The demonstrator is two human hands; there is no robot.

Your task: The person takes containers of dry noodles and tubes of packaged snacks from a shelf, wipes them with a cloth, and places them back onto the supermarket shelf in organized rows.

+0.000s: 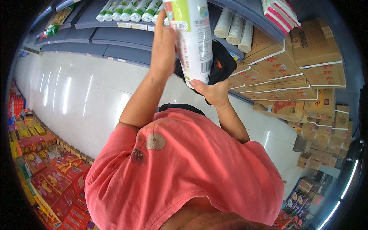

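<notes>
Before me is a long, white, plastic-wrapped pack [197, 46] with green panels, printing and a barcode; its upper end is cut off by the picture's edge. My left hand [165, 47] grips its left side, fingers pointing up along it. My right hand [214, 92] holds its lower end, the thumb pressed against the bottom corner. A black cloth item [225, 64] with a small orange patch lies behind the pack and against my right hand; its exact kind is unclear. The fingers of my right hand are mostly hidden by the cloth.
Grey shelves [123, 40] bear a row of green-and-white wrapped rolls [136, 14] and several pale rolls [235, 33]. Strapped cardboard cartons [276, 67] are stacked at right. Red boxed goods [54, 184] stand at lower left, beyond the glossy tiled floor [74, 86].
</notes>
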